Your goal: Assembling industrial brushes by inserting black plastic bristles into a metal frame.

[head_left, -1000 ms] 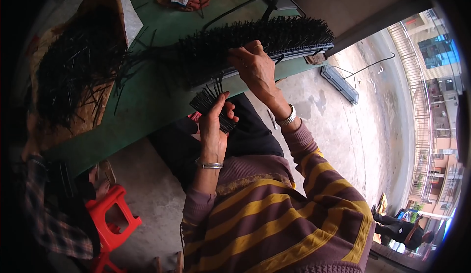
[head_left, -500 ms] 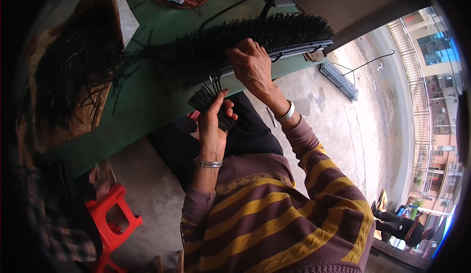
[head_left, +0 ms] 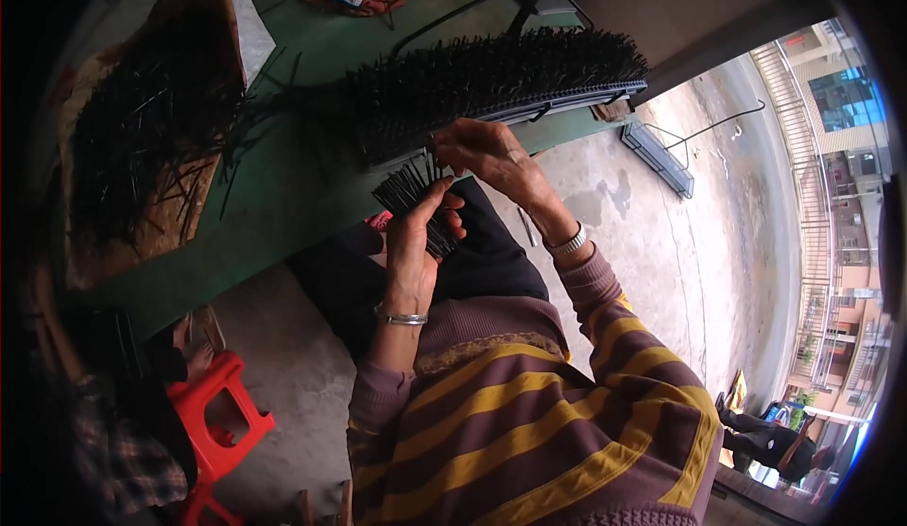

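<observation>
Head view: your left hand (head_left: 416, 242) gripped a bundle of black sticks (head_left: 408, 195); your right hand (head_left: 487, 153) pinched one at the bristled rack (head_left: 501, 82) on the table (head_left: 283, 205).

I see bare green surface (head_left: 312, 138) open between the cardboard box of black sticks (head_left: 142, 138) on the left and the long bristled rack (head_left: 501, 77) blocking the far right side.

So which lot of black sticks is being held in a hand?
The small fanned bundle in the left hand; the big pile lies loose on cardboard.
</observation>
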`<state>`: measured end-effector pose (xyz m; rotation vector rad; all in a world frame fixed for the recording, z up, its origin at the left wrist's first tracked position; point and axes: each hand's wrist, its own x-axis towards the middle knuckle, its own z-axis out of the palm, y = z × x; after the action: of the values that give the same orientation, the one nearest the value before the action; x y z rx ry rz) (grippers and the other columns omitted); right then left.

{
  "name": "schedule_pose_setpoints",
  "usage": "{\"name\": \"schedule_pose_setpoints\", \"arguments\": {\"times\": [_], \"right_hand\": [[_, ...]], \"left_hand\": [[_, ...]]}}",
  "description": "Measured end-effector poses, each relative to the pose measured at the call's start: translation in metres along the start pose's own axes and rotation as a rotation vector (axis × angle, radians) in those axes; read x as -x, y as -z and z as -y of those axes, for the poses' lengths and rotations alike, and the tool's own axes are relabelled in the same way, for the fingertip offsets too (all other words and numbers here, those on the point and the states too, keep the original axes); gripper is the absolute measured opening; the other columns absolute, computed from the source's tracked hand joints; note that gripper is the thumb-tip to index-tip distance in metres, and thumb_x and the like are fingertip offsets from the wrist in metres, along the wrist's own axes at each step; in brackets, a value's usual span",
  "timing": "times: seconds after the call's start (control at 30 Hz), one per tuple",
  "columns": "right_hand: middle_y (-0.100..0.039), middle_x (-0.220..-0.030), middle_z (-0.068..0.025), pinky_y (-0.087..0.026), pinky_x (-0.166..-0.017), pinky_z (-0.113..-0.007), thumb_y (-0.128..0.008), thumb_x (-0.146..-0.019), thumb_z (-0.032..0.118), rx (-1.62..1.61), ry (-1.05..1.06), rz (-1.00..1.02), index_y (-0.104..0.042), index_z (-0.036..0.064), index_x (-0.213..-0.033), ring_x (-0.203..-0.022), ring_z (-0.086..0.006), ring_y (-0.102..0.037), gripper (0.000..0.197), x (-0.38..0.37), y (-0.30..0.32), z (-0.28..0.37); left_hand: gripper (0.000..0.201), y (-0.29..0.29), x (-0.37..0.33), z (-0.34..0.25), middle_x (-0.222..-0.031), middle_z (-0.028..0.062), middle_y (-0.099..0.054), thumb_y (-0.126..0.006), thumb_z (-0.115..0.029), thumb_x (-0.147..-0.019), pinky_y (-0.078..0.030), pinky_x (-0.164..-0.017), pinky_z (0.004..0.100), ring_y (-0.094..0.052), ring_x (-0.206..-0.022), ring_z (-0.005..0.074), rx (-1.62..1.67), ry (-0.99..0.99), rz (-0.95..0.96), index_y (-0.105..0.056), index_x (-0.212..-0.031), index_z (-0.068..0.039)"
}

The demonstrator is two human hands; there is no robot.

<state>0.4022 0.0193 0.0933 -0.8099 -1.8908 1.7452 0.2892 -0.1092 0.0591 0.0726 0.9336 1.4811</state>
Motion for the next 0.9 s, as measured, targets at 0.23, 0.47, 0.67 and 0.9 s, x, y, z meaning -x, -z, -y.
{"name": "schedule_pose_setpoints", "arguments": {"times": [0.23, 0.47, 0.67, 0.9], "right_hand": [[-0.066, -0.085, -0.0044, -0.052, -0.072, -0.025, -0.060, -0.094, 0.008, -0.071, 0.058, -0.059, -0.060, -0.0018, -0.100, -0.078, -0.0114, -0.064, 0.011, 0.000, 0.002, 0.016], [-0.066, -0.083, -0.0043, -0.052, -0.072, -0.024, -0.057, -0.095, -0.001, 0.249, 0.374, -0.509, -0.059, 0.0001, -0.097, -0.080, -0.0120, -0.068, 0.004, -0.015, -0.003, 0.014], [-0.065, -0.082, -0.0053, -0.052, -0.066, -0.023, -0.057, -0.095, 0.000, 0.405, 0.423, -0.592, -0.059, -0.0008, -0.097, -0.081, -0.0140, -0.071, 0.003, -0.028, -0.009, 0.004], [-0.065, -0.079, -0.0056, -0.052, -0.064, -0.023, -0.057, -0.094, -0.001, 0.432, 0.391, -0.599, -0.058, 0.0001, -0.093, -0.080, -0.0143, -0.072, 0.002, -0.027, -0.010, 0.005]], "left_hand": [[0.030, 0.003, -0.004, -0.002, -0.096, 0.0075, -0.071, -0.066, -0.028, -0.094, -0.057, -0.067, 0.0331, -0.067, -0.082, 0.0148, 0.061, 0.018, -0.056, -0.066, -0.114, -0.006], [0.036, 0.009, -0.007, -0.005, -0.089, 0.0047, -0.065, -0.064, -0.034, -0.095, -0.054, -0.065, 0.0332, -0.062, -0.077, 0.0136, 0.089, -0.006, -0.036, -0.062, -0.120, -0.007], [0.037, 0.009, -0.012, 0.004, -0.071, 0.0012, -0.054, -0.065, -0.034, -0.095, -0.044, -0.054, 0.0276, -0.049, -0.061, 0.0101, 0.097, -0.020, 0.007, -0.063, -0.115, -0.003], [0.030, 0.006, -0.008, -0.002, -0.068, 0.0000, -0.051, -0.065, -0.028, -0.094, -0.040, -0.053, 0.0256, -0.045, -0.060, 0.0094, 0.094, -0.012, -0.034, -0.067, -0.110, -0.003]]}}
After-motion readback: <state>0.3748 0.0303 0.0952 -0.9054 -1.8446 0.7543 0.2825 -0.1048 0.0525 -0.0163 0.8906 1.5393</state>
